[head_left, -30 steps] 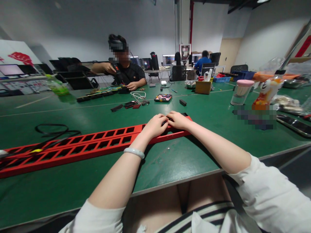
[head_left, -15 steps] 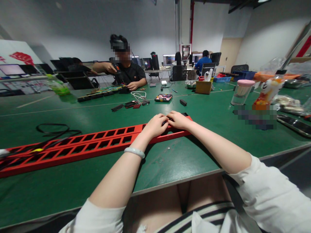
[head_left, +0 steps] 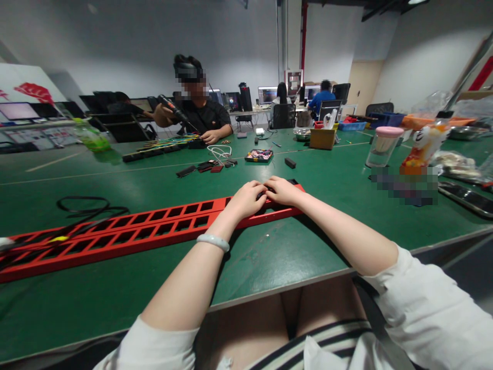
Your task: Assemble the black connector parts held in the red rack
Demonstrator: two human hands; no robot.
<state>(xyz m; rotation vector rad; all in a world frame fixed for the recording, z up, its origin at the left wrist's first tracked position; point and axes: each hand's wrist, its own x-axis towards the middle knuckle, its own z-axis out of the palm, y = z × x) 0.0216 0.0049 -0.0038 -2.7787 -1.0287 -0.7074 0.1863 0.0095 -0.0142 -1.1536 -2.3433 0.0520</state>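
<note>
Both hands meet over the right-hand end of a long red slotted rail (head_left: pixel 146 226): the left hand (head_left: pixel 246 199) and the right hand (head_left: pixel 283 190) press fingertip to fingertip, fingers curled down around a small dark part (head_left: pixel 263 196) that sits on the rail between them; whether either hand actually pinches it cannot be told, since the fingers hide most of it. The part lies directly under the fingertips, at the centre of the grip, and the rail runs away from it toward 8 o'clock across the green table (head_left: pixel 327 169). A pale bangle (head_left: pixel 213 241) circles the left wrist. At 9 o'clock from the hands a loop of black cable (head_left: pixel 88 205) rests on the table, well apart. Toward 11 o'clock lie small black and red plates (head_left: pixel 204 166) and a coiled white cord (head_left: pixel 219 152); at 12 o'clock a small tray (head_left: pixel 259 155). Farther toward 11 o'clock a co-worker (head_left: pixel 200 115) sits holding up a dark tool (head_left: pixel 173 109). At 2 o'clock stands a clear jar with a pink lid (head_left: pixel 383 145).
</note>
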